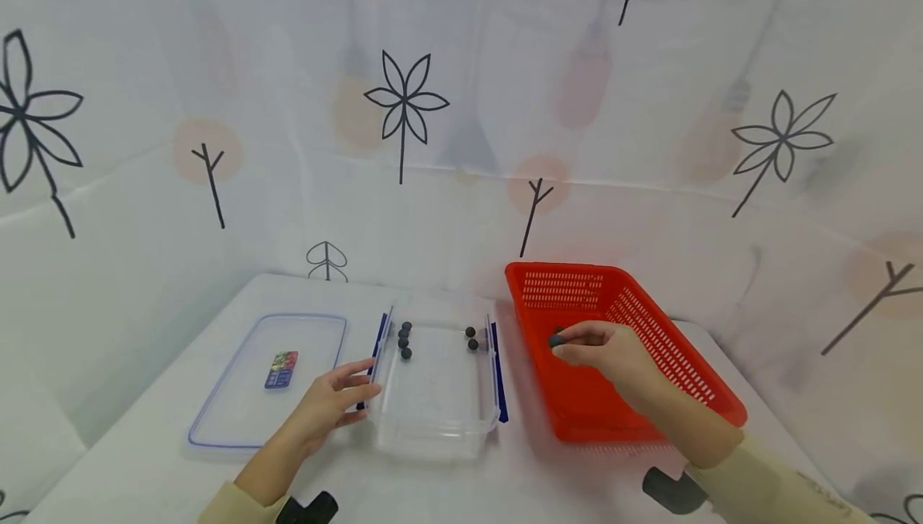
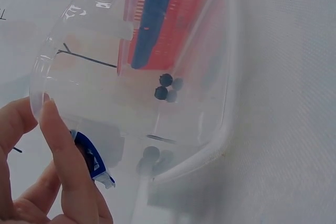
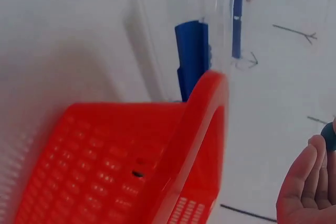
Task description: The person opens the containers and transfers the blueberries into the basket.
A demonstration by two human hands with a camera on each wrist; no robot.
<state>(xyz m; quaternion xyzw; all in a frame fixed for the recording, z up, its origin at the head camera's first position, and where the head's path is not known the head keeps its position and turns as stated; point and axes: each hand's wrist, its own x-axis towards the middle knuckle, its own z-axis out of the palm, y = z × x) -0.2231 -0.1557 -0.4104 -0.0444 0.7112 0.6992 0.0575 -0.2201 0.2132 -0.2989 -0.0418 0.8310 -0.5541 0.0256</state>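
Over the red basket (image 1: 530,364), my right hand (image 1: 609,356) pinches a small dark blue-green ball (image 1: 555,340) between thumb and fingertips. The right wrist view shows the same ball (image 3: 329,136) at the fingertips. Another dark ball (image 1: 558,330) shows partly behind the fingers, inside the basket. My left hand (image 1: 332,404) grips the left rim of a clear plastic box (image 1: 433,428), thumb and fingers on either side of the wall. Inside that box, several dark balls (image 1: 404,343) line the left side and two (image 1: 473,344) sit near the right wall.
A clear lid (image 1: 231,404) with a bluish edge and a colourful label (image 1: 281,369) lies left of the box. Blue clips (image 1: 499,372) hang on the box's sides. A patterned white cloth (image 1: 461,219) rises behind the white table (image 1: 404,484).
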